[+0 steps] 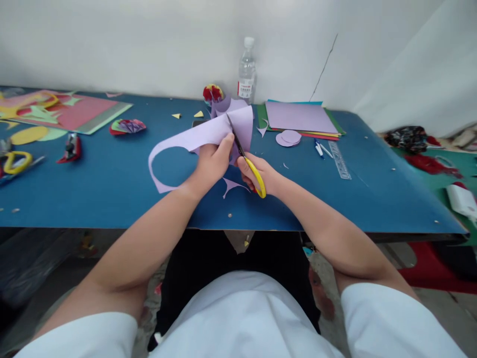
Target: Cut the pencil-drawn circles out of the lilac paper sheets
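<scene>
My left hand [215,158] grips a sheet of purple paper [208,130] above the table, its thumb on top and the other fingers hidden beneath. A large round hole has been cut from the sheet's left part, leaving a thin rim. In my right hand [257,171] are scissors [256,175] with yellow handles, fingers around the loops. Their dark blades lie against the paper just right of my left thumb. A purple offcut [233,185] rests on the table below my hands. Two purple paper circles [288,137] lie to the right, overlapping.
A stack of coloured paper [301,117] and a ruler [339,160] with pens [319,148] lie at the right. A water bottle [246,69] stands by the wall. At the left are a red stapler [70,148], a folded paper fan [127,127] and more yellow-handled scissors [18,163].
</scene>
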Demonstrator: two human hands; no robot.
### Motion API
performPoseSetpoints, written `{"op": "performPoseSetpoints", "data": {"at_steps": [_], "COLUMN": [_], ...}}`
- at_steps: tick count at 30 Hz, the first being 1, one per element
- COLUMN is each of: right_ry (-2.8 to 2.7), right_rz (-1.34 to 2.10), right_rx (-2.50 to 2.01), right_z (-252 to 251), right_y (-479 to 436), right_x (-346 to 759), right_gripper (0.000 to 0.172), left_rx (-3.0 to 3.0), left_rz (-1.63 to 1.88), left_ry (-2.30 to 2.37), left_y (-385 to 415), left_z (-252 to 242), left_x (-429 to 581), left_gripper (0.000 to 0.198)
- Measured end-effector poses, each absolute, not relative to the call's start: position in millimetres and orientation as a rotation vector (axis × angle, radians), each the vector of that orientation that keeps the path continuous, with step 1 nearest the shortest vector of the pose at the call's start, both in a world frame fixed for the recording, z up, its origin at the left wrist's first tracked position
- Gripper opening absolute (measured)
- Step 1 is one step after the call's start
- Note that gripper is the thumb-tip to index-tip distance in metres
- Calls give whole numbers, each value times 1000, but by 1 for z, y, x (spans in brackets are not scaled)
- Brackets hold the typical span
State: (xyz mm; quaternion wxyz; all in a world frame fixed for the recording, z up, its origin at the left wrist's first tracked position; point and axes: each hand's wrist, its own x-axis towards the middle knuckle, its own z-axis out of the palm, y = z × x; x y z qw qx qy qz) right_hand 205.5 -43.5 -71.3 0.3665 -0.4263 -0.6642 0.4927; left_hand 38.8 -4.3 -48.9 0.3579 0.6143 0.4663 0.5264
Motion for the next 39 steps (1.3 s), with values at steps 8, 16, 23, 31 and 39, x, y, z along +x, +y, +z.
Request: {"op": "performPoseSetpoints", "data": {"at_steps": [8, 16, 23, 31, 39], "right_ry": [-1692, -1711, -1711, -1705, -1797], "right_rz": [1256, 1269, 1267, 1317, 1221], "right_rx": [-1081, -1092, -1082, -1037, -1111], "right_z": [-73, -71, -72, -69, -68], "right_y": [-42, -43, -43, -45, -45], "right_x": [206, 205, 205, 204, 207], "right_gripper": [80, 75, 85, 87, 79], "left_rx": [1495, 1456, 1505, 1531, 1509], "left_rz": [1310, 1432, 1460, 1480, 1373], "left_ry": [1121, 1031, 986, 967, 1175], "left_y": [-4, 5, 12, 15, 6], "left_z": [-39, -51, -56, -61, -53], "left_x": [39, 36, 37, 37, 36], "left_gripper": [52, 56, 62, 60, 58]}}
